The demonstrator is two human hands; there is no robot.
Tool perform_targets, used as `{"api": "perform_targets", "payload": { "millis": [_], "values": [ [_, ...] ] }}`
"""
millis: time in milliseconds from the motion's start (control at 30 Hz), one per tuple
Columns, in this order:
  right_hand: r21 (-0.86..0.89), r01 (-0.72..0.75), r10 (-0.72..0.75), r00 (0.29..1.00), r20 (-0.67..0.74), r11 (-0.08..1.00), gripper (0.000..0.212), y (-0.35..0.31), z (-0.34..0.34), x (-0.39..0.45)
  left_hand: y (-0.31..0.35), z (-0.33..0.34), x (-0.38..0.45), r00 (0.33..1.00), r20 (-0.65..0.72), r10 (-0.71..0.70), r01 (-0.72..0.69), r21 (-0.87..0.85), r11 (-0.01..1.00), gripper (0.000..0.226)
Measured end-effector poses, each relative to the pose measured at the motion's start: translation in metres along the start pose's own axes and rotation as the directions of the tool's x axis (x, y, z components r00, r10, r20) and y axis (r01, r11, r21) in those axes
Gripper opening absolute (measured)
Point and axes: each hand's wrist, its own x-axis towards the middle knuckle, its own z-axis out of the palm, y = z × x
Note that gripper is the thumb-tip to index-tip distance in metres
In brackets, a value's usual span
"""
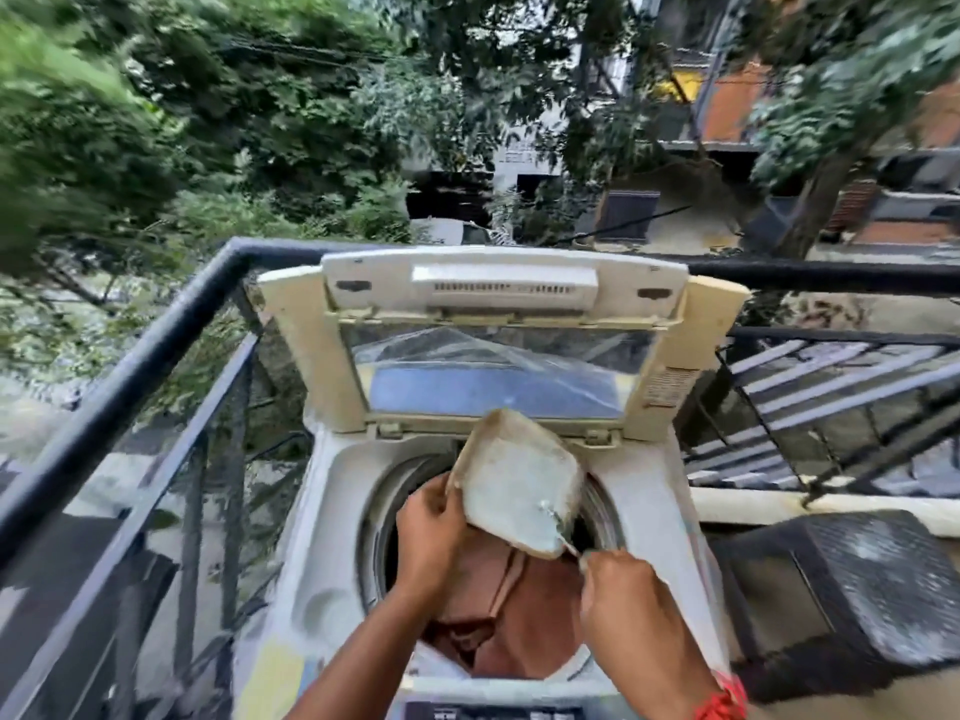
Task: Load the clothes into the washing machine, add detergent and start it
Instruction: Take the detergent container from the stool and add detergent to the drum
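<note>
A white top-loading washing machine [322, 579] stands on a balcony with its lid [498, 324] raised upright at the back. Brownish-orange clothes [519, 631] lie inside the drum. My left hand [431, 532] grips the left edge of a square, grimy detergent container [519, 485], tilted over the drum opening, with pale powder inside. My right hand [623, 589] pinches the handle of a metal spoon [558, 524] whose tip is inside the container's lower corner.
A black metal railing [156, 350] runs along the left and back of the balcony. A dark grilled box [857, 589] sits to the right of the machine. Trees and buildings lie beyond the railing. The machine's control panel [493, 711] is at the bottom edge.
</note>
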Motion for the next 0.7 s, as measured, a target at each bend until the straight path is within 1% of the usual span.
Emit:
{"api": "perform_targets", "payload": {
  "millis": [33, 100, 167, 233, 300, 333, 400, 433, 500, 600, 667, 700],
  "values": [
    [0.006, 0.025, -0.025, 1.0, 0.007, 1.0, 0.023, -0.007, 0.002, 0.0, -0.001, -0.007, -0.001, 0.999, -0.036, -0.001, 0.001, -0.01, 1.0, 0.026],
    [0.032, 0.052, -0.054, 0.997, 0.051, 0.998, 0.028, -0.019, 0.006, 0.0, -0.006, -0.02, 0.001, 0.998, -0.065, -0.016, 0.014, -0.039, 0.999, 0.023],
    [0.142, 0.102, -0.112, 0.992, 0.066, 0.985, 0.033, -0.024, 0.009, 0.003, -0.013, -0.032, 0.003, 0.996, -0.075, -0.037, 0.035, -0.016, 0.999, 0.024],
    [0.246, 0.1, -0.122, 0.99, 0.076, 0.964, 0.037, -0.026, 0.008, 0.005, -0.023, -0.043, 0.006, 0.995, -0.083, -0.06, 0.06, -0.004, 0.998, 0.026],
    [0.293, 0.07, -0.109, 0.987, 0.118, 0.954, 0.03, -0.031, 0.008, 0.007, -0.03, -0.053, 0.008, 0.994, -0.086, -0.06, 0.06, 0.0, 0.998, 0.034],
    [0.283, 0.071, -0.115, 0.984, 0.139, 0.956, 0.026, -0.034, 0.009, 0.008, -0.031, -0.056, 0.008, 0.994, -0.088, -0.062, 0.062, -0.001, 0.998, 0.038],
    [0.26, 0.07, -0.117, 0.978, 0.17, 0.963, 0.025, -0.04, 0.018, 0.008, -0.029, -0.059, 0.006, 0.994, -0.096, -0.045, 0.049, 0.04, 0.998, 0.034],
    [0.284, 0.052, -0.108, 0.977, 0.185, 0.957, 0.026, -0.043, 0.021, 0.009, -0.027, -0.059, 0.003, 0.995, -0.096, -0.033, 0.039, 0.069, 0.997, 0.029],
    [0.36, 0.005, -0.084, 0.975, 0.205, 0.933, 0.027, -0.047, 0.03, 0.014, -0.027, -0.056, -0.004, 0.995, -0.093, -0.03, 0.039, 0.096, 0.995, 0.029],
    [0.468, -0.091, -0.055, 0.956, 0.288, 0.879, 0.029, -0.05, 0.037, 0.027, -0.035, -0.051, -0.013, 0.994, -0.03, -0.106, 0.107, 0.037, 0.994, 0.031],
    [0.547, -0.187, -0.032, 0.93, 0.366, 0.816, 0.03, -0.053, 0.041, 0.034, -0.043, -0.049, -0.015, 0.986, 0.01, -0.167, 0.167, -0.015, 0.986, 0.028],
    [0.606, -0.264, -0.014, 0.91, 0.413, 0.75, 0.032, -0.054, 0.044, 0.037, -0.048, -0.05, -0.015, 0.981, 0.026, -0.192, 0.193, -0.04, 0.98, 0.027]
  ]
}}
